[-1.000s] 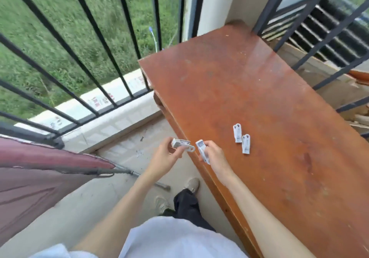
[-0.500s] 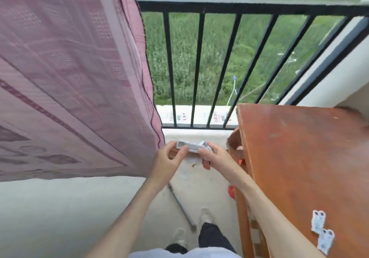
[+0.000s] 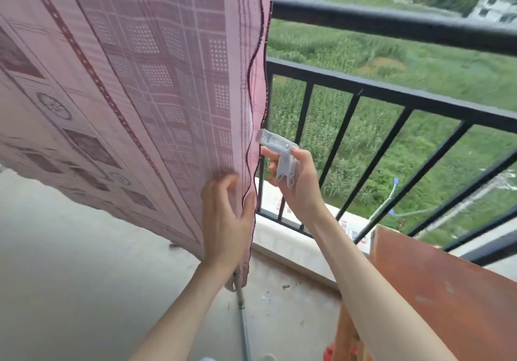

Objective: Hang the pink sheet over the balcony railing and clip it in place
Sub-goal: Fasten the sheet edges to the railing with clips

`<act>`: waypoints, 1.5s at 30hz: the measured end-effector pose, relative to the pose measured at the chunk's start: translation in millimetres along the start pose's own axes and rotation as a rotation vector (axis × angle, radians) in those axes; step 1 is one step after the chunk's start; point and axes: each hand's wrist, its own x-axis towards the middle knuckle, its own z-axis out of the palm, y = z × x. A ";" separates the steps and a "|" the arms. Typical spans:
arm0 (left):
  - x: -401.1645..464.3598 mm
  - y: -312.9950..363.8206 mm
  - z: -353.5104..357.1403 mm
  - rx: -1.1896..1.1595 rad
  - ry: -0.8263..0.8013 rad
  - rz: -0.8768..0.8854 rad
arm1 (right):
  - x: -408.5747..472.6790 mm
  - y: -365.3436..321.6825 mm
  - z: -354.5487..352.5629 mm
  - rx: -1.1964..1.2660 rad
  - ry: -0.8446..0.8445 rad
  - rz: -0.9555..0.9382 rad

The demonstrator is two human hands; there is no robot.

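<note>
Pinching the pink sheet (image 3: 134, 86)'s hanging edge, the left hand (image 3: 226, 220) keeps it taut below the railing (image 3: 391, 25); just beside that edge the right hand (image 3: 296, 181) grips two white clips (image 3: 279, 153), seemingly ready to fasten it.

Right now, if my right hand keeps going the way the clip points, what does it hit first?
Most likely the hanging edge of the pink sheet: the clip in the right hand points up-left with its tip beside that edge. Depth is unclear, so it might pass behind.
</note>
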 end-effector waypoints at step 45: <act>0.9 8.6 53.9 0.124 0.234 -0.107 | -34.0 6.8 -31.3 -0.477 0.048 -0.352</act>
